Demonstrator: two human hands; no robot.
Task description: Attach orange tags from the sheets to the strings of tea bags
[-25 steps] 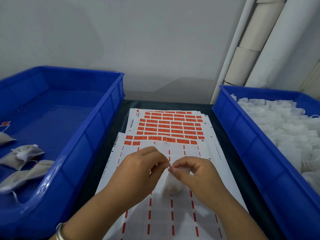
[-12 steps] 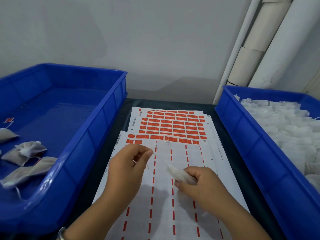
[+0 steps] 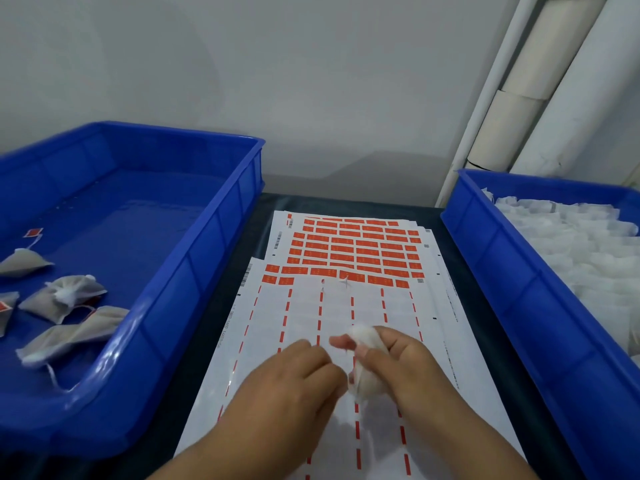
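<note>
Mid-cycle, lower centre of frame — right hand [image 3: 398,362] curls round a tea bag [image 3: 365,367] above the top sheet [image 3: 381,306]. Left hand [image 3: 298,379] is curled beside it; can't tell if it pinches the string. Likely next: string end onto an orange tag [image 3: 349,276] — needs fine aim.

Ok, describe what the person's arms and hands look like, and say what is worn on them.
Both forearms are bare, with no sleeves in view. The left hand and right hand wear no gloves, and no rings show. The fingernails that show on the right hand are short and unpainted. No bracelet or watch is visible in this frame, though the wrists lie partly near the bottom edge.
</note>
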